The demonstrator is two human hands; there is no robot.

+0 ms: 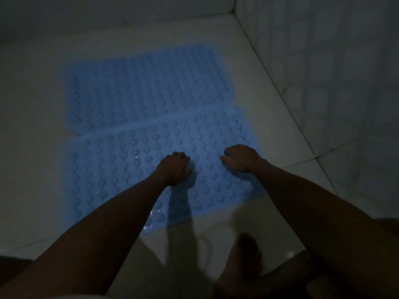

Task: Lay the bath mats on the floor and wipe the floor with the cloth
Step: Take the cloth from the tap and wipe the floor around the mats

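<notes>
Two blue bath mats with rows of round bumps lie flat on the white tiled floor, one behind the other. The far mat [146, 89] lies nearer the back wall, and the near mat [121, 169] slightly overlaps its front edge. Both my hands rest on the near mat's right half. My left hand [174, 168] presses down on it with the fingers curled into a fist. About a hand's width to the right, my right hand [240, 158] also has bent fingers, with the fingertips on the mat. Neither hand visibly holds anything. No cloth is in view.
The room is dim. A tiled wall [323, 72] runs along the right side and meets the back wall [108, 16] in the far right corner. Bare floor [30, 137] lies left of the mats. A bare foot [244, 257] stands on the floor just in front of the near mat.
</notes>
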